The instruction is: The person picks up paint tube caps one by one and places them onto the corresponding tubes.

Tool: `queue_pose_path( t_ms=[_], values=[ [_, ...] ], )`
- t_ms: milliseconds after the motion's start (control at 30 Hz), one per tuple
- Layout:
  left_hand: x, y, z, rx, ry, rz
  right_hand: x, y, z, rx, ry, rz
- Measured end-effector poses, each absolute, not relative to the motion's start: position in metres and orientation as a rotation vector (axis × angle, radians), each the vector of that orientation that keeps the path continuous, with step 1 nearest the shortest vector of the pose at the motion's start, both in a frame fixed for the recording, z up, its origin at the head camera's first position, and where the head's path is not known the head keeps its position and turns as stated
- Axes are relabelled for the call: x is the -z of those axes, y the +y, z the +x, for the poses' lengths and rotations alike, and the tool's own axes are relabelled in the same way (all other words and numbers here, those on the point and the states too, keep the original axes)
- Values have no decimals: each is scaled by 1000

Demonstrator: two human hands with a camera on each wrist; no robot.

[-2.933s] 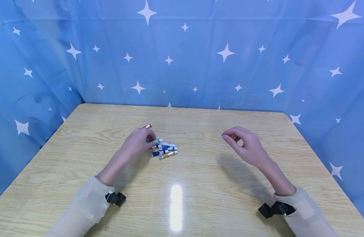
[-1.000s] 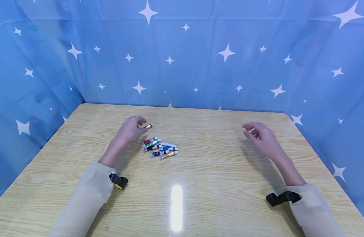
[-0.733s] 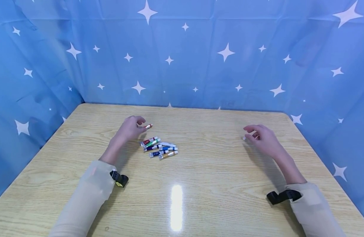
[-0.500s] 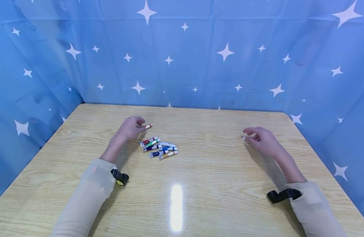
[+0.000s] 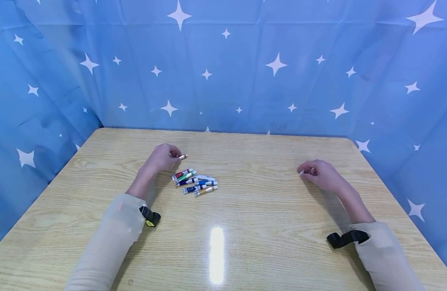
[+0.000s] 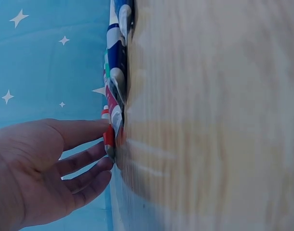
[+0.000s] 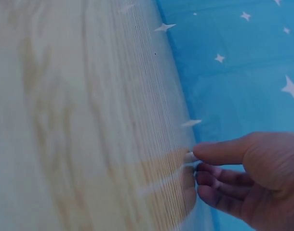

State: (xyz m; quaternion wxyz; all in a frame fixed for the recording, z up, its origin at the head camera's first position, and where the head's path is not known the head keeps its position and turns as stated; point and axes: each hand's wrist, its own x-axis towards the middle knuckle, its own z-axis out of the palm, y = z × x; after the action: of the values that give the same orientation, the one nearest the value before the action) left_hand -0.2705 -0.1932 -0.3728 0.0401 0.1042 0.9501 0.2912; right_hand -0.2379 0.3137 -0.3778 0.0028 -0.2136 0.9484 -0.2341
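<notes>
In the head view my left hand [image 5: 165,157] pinches a red paint tube [image 5: 183,156] with a white cap, behind the other tubes. The left wrist view shows the thumb on the near side of this tube and the fingers beyond it, low at the tabletop. Far to the right, my right hand [image 5: 319,174] pinches a small white piece [image 5: 301,172] between thumb and fingers, close over the table. In the right wrist view only a short white end [image 7: 190,157] shows at the thumb tip; the hand hides the rest, so I cannot tell its kind.
Several paint tubes lie loosely together near the left hand: a red one [image 5: 181,174], a green one [image 5: 188,176], blue ones [image 5: 194,189] and an ochre one [image 5: 206,191] among them. The wooden table [image 5: 260,226] ends at a blue star-patterned curtain [image 5: 238,89].
My left hand has gone from the tube pile to the farther red tube and drawn its fingers in on it. The right hand has moved right, lowered, and tightened on the white piece.
</notes>
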Motion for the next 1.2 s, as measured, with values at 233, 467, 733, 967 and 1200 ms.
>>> queue_pose_path(
  t_ms=[233, 467, 733, 967, 1200],
  values=[
    [375, -191, -271, -876, 2907, 302, 378, 314, -237, 741, 2973, -623],
    [374, -192, -271, -875, 2869, 251, 378, 314, -238, 726, 2986, -614],
    [374, -194, -269, -901, 2846, 227, 377, 313, -237, 742, 2996, -565],
    [371, -194, -264, -945, 2860, 218, 373, 310, -236, 773, 3040, -555],
    [366, -188, -261, -992, 2886, 237, 367, 303, -234, 835, 3059, -557]
  ],
)
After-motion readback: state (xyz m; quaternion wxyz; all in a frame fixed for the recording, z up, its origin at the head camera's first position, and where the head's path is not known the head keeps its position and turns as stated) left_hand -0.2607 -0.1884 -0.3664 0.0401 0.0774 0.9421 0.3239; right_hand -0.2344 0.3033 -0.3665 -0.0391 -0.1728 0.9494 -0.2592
